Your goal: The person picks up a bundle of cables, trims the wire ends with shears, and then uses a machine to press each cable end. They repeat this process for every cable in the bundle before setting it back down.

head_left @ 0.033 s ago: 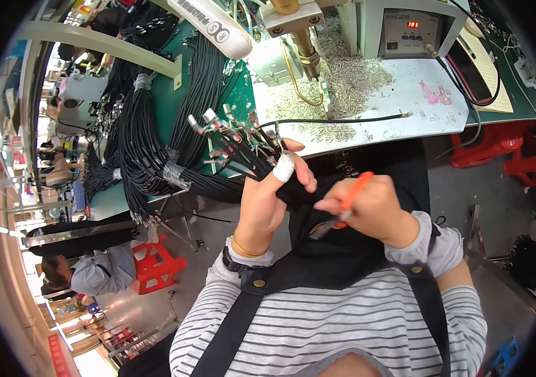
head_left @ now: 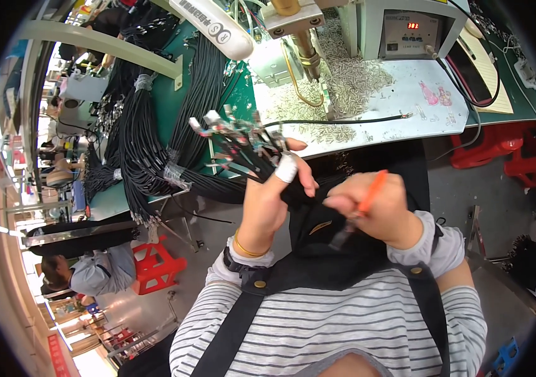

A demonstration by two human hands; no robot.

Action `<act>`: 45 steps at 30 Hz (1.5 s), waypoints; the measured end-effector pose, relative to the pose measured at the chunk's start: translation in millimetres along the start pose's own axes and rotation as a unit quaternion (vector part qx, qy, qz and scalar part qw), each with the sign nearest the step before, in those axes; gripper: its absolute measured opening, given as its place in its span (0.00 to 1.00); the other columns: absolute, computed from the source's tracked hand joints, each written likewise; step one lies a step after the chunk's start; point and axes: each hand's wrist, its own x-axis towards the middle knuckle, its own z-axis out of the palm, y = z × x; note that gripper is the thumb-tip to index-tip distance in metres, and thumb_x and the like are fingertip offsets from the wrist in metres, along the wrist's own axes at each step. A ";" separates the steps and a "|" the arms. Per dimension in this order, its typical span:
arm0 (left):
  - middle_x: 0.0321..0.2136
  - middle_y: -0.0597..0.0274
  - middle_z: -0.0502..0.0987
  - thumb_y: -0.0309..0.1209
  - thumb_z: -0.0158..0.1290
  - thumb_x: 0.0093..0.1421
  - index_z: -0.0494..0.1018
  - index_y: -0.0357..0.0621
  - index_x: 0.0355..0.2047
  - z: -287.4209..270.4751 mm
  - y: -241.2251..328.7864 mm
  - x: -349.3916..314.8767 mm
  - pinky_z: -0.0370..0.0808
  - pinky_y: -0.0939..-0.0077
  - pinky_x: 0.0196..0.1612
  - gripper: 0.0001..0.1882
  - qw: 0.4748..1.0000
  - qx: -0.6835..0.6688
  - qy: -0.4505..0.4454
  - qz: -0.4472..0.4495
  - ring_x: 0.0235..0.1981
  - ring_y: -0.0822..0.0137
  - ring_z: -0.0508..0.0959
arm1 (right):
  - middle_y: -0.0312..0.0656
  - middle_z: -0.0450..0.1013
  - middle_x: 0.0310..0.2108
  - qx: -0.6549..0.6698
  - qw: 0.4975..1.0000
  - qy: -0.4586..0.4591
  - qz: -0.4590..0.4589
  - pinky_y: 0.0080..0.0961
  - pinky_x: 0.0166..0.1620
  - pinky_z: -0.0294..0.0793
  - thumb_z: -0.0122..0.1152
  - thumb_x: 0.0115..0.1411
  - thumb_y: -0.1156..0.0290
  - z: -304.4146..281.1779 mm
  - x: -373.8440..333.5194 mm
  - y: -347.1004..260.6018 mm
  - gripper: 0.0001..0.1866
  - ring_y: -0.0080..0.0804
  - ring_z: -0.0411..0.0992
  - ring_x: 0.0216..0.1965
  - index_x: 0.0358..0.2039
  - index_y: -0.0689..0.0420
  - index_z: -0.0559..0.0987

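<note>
My left hand is closed round a bunch of black cables, its thumb wrapped in white tape. Their stripped ends with small metal connectors fan out beyond my fingers, toward the bench edge. In front of my apron, my right hand grips an orange-handled tool. Its grey metal end points down and to the left, smeared by motion, so I cannot tell its exact kind. The tool is apart from the cables.
A press machine stands over a white board strewn with small metal pieces. One black cable lies across the board. Tied cable bundles hang over the bench at left. Red stools stand at right; another person sits at left.
My right hand and the orange-handled tool have shifted slightly right, away from the cables. The cable bunch in my left hand has tilted a little.
</note>
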 end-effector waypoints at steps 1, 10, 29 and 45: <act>0.31 0.58 0.75 0.19 0.52 0.50 0.69 0.33 0.36 0.5 0.5 0.4 0.71 0.76 0.38 0.11 0.999 -0.041 -0.015 0.000 0.34 0.70 0.74 | 0.46 0.71 0.31 0.009 0.997 0.062 -0.037 0.27 0.33 0.70 0.58 0.49 0.72 -8.3 9.1 -6.2 0.10 0.36 0.72 0.35 0.32 0.61 0.73; 0.29 0.58 0.75 0.21 0.52 0.49 0.70 0.34 0.35 30.6 -6.3 -3.7 0.71 0.76 0.35 0.11 0.979 0.200 0.007 -0.031 0.34 0.70 0.74 | 0.45 0.59 0.54 -0.189 0.970 -0.124 -0.095 0.38 0.57 0.50 0.59 0.47 0.63 -15.8 41.9 -14.2 0.30 0.36 0.57 0.56 0.51 0.58 0.63; 0.25 0.62 0.75 0.21 0.52 0.48 0.70 0.36 0.31 25.9 -25.2 -2.7 0.71 0.78 0.34 0.08 0.955 0.291 -0.025 0.047 0.28 0.72 0.74 | 0.46 0.72 0.37 0.005 0.998 0.001 0.070 0.32 0.46 0.68 0.61 0.46 0.70 -26.3 48.2 -15.9 0.17 0.38 0.72 0.38 0.37 0.60 0.74; 0.23 0.59 0.73 0.26 0.56 0.45 0.66 0.34 0.32 18.0 -35.7 -15.7 0.69 0.73 0.29 0.15 0.945 0.309 -0.015 0.110 0.25 0.72 0.71 | 0.52 0.64 0.48 -0.180 0.975 -0.107 -0.077 0.33 0.50 0.62 0.50 0.56 0.61 -0.8 28.8 -26.9 0.24 0.41 0.66 0.45 0.49 0.65 0.66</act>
